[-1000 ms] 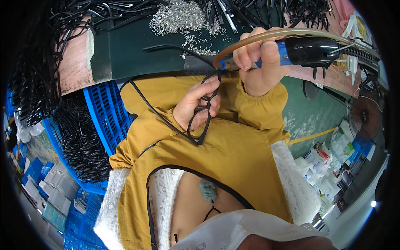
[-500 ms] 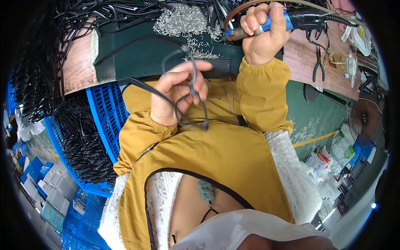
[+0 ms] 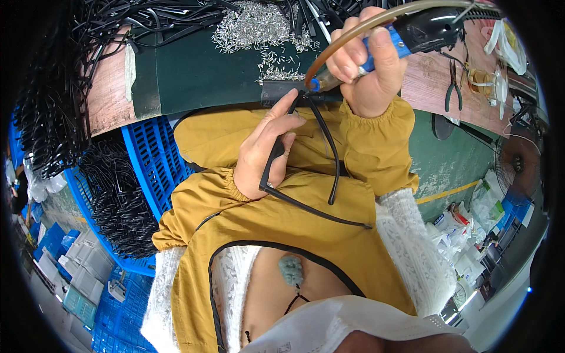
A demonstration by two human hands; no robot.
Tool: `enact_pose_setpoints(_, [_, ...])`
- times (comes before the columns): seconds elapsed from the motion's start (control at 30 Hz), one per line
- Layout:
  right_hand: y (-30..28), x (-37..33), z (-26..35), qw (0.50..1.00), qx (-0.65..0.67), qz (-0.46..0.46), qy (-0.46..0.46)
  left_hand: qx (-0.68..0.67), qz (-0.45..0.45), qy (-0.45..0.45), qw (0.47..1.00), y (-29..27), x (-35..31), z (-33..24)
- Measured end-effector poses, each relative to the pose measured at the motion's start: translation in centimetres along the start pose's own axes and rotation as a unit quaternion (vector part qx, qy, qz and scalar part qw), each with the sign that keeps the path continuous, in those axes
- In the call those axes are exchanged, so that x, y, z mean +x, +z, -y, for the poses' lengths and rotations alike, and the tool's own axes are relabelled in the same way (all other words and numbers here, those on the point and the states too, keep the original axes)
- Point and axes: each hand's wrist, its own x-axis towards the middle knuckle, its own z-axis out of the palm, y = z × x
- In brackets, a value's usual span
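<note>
My left hand (image 3: 259, 154) is closed around a black eyeglasses frame (image 3: 312, 210), its index finger stretched along it. The frame's two temples hang toward my lap, and its upper end meets the table edge. My right hand (image 3: 374, 82) grips a powered screwdriver (image 3: 416, 30) with a blue and black body. The driver's blue-collared tip points down at the upper end of the frame, close to the hinge; whether it touches cannot be made out. Under that spot lies a dark block (image 3: 275, 91) at the table edge. Small silver screws (image 3: 253, 28) are heaped just beyond.
Loose black temples (image 3: 159, 22) cover the table's far left. A blue basket (image 3: 152, 170) full of black frames (image 3: 115, 200) stands at my left. Pliers (image 3: 452, 88) lie on the right, and a fan (image 3: 518, 162) stands beyond. A brown hose (image 3: 359, 30) arches over the screwdriver.
My left hand has turned the glasses and brought them to the block at the table edge. My right hand has lowered the screwdriver from beside the screw heap to the frame.
</note>
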Motion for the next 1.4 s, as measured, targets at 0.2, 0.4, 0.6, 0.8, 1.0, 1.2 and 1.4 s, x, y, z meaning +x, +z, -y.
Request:
enact_pose_setpoints(0.2, [-0.6,0.2,-1.1,0.998,-0.044,-0.041,0.023,0.003,-0.045,0.028,0.999,0.9,-0.2,1.5])
enact_pose_setpoints(0.4, [1.2,1.6,-0.7,0.997,-0.011,-0.056,0.049,0.000,-0.094,0.059,0.994,1.9,0.0,1.9])
enact_pose_setpoints(0.6, [2.5,-1.9,1.4,0.999,-0.040,-0.017,0.008,0.013,-0.055,-0.008,0.998,1.0,0.8,0.1])
enact_pose_setpoints(0.8, [-0.7,-2.8,4.6,0.987,-0.085,-0.048,0.130,0.010,-0.091,0.062,0.994,-0.5,2.7,-1.1])
enact_pose_setpoints(1.0, [-7.4,-2.0,7.6,0.965,-0.254,-0.070,-0.006,0.089,-0.403,-0.081,0.907,-12.7,7.0,-0.5])
enact_pose_setpoints(1.2, [-14.9,-3.1,7.9,0.627,-0.763,-0.114,-0.106,0.444,-0.380,0.048,0.810,-13.6,10.9,-3.0])
enact_pose_setpoints(1.4, [-17.9,-2.4,5.9,0.632,-0.739,-0.206,-0.108,0.530,-0.070,-0.147,0.832,-8.2,28.3,-4.6])
